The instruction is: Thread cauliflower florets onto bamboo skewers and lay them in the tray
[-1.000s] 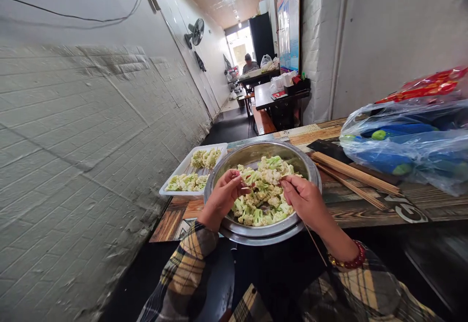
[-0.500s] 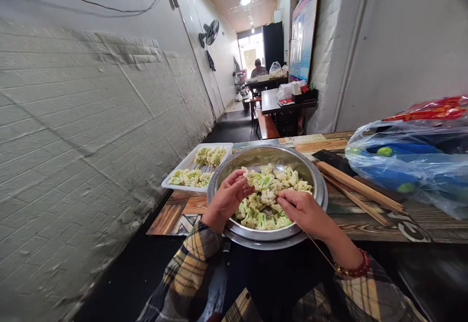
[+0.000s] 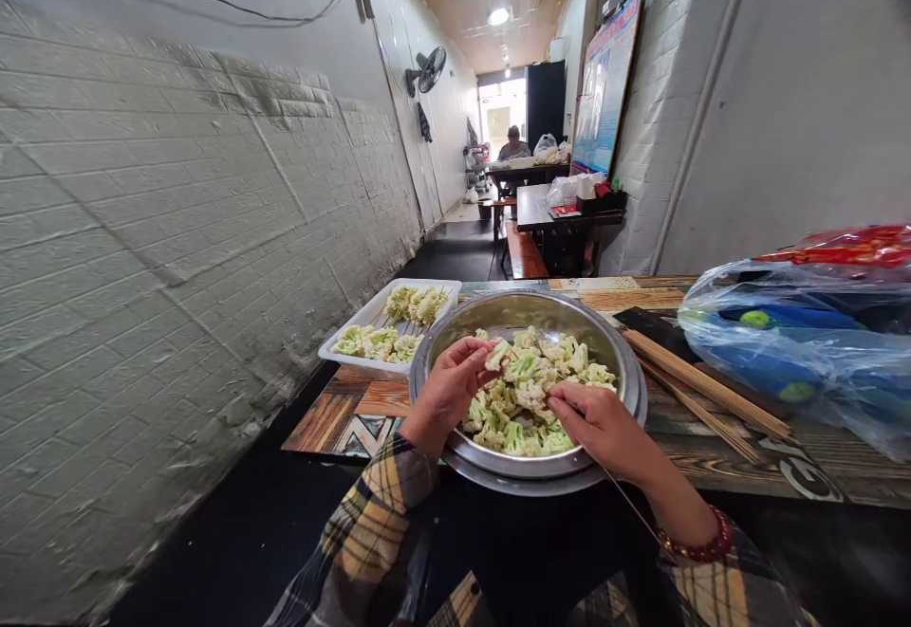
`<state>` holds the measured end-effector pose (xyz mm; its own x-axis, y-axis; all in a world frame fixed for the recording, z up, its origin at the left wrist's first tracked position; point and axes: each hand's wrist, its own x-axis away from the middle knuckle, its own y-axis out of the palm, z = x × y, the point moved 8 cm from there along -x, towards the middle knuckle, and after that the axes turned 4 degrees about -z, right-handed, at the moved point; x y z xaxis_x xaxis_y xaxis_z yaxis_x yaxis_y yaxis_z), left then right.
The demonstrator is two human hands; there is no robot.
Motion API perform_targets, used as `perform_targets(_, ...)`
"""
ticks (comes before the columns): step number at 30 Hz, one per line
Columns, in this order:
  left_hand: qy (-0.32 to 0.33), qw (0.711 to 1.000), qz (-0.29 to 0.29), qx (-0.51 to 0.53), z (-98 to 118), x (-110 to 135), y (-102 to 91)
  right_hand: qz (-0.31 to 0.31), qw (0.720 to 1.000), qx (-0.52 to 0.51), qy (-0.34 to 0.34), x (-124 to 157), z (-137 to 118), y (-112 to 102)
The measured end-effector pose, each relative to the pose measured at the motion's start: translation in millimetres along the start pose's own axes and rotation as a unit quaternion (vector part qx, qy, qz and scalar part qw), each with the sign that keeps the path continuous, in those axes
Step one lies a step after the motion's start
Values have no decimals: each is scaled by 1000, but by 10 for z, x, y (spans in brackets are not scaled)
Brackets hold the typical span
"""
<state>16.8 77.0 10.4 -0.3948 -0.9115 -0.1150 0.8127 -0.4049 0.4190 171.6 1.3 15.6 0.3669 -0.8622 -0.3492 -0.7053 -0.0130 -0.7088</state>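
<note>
A wide steel bowl (image 3: 613, 350) full of cauliflower florets (image 3: 530, 390) sits at the table's near edge. My left hand (image 3: 450, 392) reaches over the bowl's left rim and pinches one floret (image 3: 496, 356) between thumb and fingers. My right hand (image 3: 599, 424) is closed on a thin bamboo skewer (image 3: 626, 504) that trails back under my wrist, its tip hidden among the florets. A red bead bracelet (image 3: 701, 544) is on my right wrist.
A white tray (image 3: 340, 346) of skewered cauliflower lies left of the bowl by the brick wall. A bundle of bamboo skewers (image 3: 701, 388) and a plastic bag (image 3: 797, 338) lie to the right. Far down the room a person (image 3: 513, 143) sits behind tables.
The camera has tilted, shifting the scene right and down. My left hand has lifted a floret slightly towards the right hand; my right hand has dropped a little lower in the bowl.
</note>
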Motion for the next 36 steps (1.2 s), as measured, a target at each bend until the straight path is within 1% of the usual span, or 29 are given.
perform_targets(8, -37, 997, -2, -68, -81, 22, -6, -2, 1000, 6, -2, -1, 10, 19)
perform_targets(10, -18, 995, 14, -92, -60, 13, -42, -1, 1000, 10, 7, 3, 16, 22)
perform_targets(12, 19, 990, 41, -132, -8, 4, -103, 5, 1000, 6, 22, 10, 26, 10)
perform_targets(15, 72, 974, 97, -192, 83, 8, -221, 25, 999, 0, 33, 21, 28, -23)
perform_targets(17, 81, 971, 129, -186, 97, 15, -293, 33, 999, 0, 29, 23, 19, -36)
perform_targets(18, 77, 973, 135, -168, 85, 14, -313, 33, 999, 1, 24, 23, 12, -36)
perform_targets(22, 38, 990, 117, -72, -4, -5, -290, 9, 1000, -6, -5, 22, -44, 0)
perform_targets(26, 22, 994, 111, -13, -43, -6, -253, -13, 1000, -10, -16, 32, -74, 35)
perform_targets(29, 29, 994, 108, -12, -47, -4, -243, -5, 1000, -9, -14, 36, -64, 24)
perform_targets(33, 47, 992, 108, -47, -38, -1, -248, 6, 1000, -10, -12, 34, -62, 1)
perform_targets(36, 45, 990, 110, -81, -41, -3, -239, 5, 1000, -13, -8, 33, -72, -14)
